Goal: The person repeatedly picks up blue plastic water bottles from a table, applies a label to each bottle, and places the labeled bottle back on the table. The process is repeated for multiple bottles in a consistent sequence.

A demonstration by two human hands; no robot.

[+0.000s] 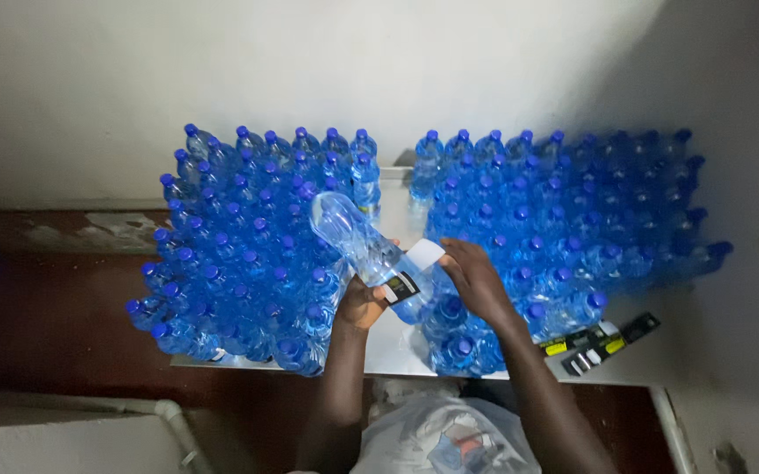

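Between hands (476,279): bottle (371,254) w/ white label (423,256)

Both forearms are bare from the bottom edge of the picture up to the wrists; no sleeve, cuff, watch, bracelet or ring shows on either. The left hand (364,303) and the right hand (476,279) wear no gloves. Between the arms, low in the view, lies a pale, whitish shirt (445,434) front with a faded printed patch in blue and reddish tones.
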